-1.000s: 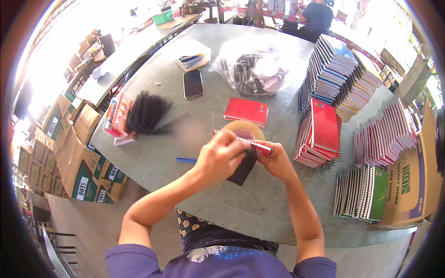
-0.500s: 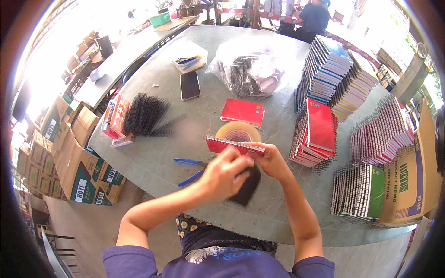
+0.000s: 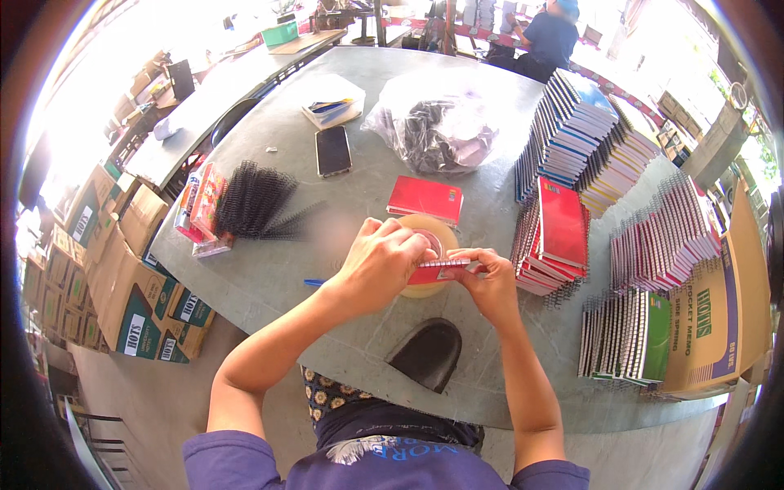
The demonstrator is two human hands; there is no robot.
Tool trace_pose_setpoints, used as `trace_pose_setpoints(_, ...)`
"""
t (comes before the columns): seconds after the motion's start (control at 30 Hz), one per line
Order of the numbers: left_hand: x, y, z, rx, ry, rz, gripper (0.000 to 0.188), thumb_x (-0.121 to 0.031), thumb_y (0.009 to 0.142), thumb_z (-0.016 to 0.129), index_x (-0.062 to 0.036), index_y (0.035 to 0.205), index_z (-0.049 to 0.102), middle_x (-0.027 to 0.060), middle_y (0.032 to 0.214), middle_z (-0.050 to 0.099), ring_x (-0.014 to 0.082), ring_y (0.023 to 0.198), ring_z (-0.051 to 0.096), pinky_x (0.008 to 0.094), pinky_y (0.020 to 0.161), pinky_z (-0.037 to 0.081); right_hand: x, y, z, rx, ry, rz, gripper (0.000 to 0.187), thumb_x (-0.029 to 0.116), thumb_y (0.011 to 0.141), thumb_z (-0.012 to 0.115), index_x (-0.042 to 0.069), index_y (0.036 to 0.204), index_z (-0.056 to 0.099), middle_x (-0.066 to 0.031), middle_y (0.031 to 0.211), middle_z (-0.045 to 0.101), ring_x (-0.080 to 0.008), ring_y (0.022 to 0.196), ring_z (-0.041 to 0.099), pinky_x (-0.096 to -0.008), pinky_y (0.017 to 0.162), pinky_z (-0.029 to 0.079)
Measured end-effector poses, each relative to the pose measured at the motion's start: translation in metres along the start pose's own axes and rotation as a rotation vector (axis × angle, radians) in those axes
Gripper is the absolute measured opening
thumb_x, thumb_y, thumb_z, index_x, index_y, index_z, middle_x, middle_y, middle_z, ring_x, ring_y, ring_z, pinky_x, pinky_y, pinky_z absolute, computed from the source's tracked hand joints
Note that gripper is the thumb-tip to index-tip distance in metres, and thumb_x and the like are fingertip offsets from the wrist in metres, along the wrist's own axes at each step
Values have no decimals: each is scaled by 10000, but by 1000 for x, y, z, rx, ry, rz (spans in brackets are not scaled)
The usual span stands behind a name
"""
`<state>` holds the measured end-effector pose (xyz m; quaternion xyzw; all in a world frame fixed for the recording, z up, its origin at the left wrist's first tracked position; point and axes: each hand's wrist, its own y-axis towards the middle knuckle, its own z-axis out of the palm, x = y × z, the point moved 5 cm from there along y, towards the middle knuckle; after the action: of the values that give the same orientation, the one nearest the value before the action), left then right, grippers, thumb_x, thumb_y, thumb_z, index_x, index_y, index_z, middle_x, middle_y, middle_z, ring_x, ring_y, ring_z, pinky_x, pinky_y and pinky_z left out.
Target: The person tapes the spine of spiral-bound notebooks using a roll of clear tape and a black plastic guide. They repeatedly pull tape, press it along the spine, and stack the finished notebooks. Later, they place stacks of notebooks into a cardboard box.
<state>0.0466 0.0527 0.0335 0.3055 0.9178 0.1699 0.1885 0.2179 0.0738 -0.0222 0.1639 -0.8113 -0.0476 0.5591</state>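
A small red spiral notebook point(image 3: 434, 273) is held spine-up between my hands, above a wide roll of clear tape point(image 3: 445, 233). My left hand point(image 3: 371, 265) is closed at its left end, with bent fingers covering that part of the spine. On the right end, my right hand point(image 3: 488, 286) pinches the notebook between thumb and fingers. Just beyond the tape lies another red notebook point(image 3: 425, 199), flat on the table. A black rounded pad point(image 3: 426, 355) rests near the table's front edge. One blue handle point(image 3: 314, 282) shows beside my left forearm, which hides the rest of it.
Loose black spiral coils point(image 3: 257, 200) lie at left beside colourful packets point(image 3: 208, 200). Farther back are a phone point(image 3: 333, 150), a white tray point(image 3: 335, 114) and a clear bag point(image 3: 441, 131). Notebook stacks point(image 3: 563, 139) and a carton point(image 3: 710, 318) stand at right. A person point(image 3: 549, 37) sits beyond.
My left hand has moved up and away from me to the notebook's left end, covering more of it. The black pad is now uncovered, while my left forearm hides more of the blue handles.
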Motion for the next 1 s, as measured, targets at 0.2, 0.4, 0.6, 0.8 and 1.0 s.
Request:
trace_pose_setpoints(0.2,0,9,6,-16,-67,3,236,-207,799,650,-101,997,576,66,927,614,250,919,575,395,810,401,1,-2,10,66,228,278,217,72,815,676,-16,1002,613,-69,826,660,-120,606,643,-240,512,510)
trace_pose_setpoints(0.4,-6,13,-3,-142,-18,23,247,-199,783,662,-124,999,571,36,915,603,228,898,582,390,782,399,-12,2,22,53,614,251,246,22,877,582,-28,1117,557,-121,895,666,-183,677,678,-261,573,570)
trace_pose_setpoints(0.6,15,9,10,49,-2,-41,266,-225,784,662,-121,1015,584,17,891,613,203,880,591,376,791,390,-11,0,25,126,750,157,224,43,918,535,-4,1133,576,-120,1008,650,-196,811,678,-285,698,567)
trace_pose_setpoints(0.8,0,14,6,-95,-10,108,189,-208,789,653,-118,948,603,1,855,636,196,855,599,366,805,395,-11,-2,24,116,706,174,232,61,926,531,1,1141,592,-102,1003,650,-182,797,681,-262,652,564)
trace_pose_setpoints(1.0,-3,15,5,-144,36,134,150,-199,787,650,-115,901,601,4,863,628,199,858,597,353,809,405,-14,-3,24,79,682,186,243,73,923,545,-15,1143,595,-102,983,655,-181,786,683,-248,617,558)
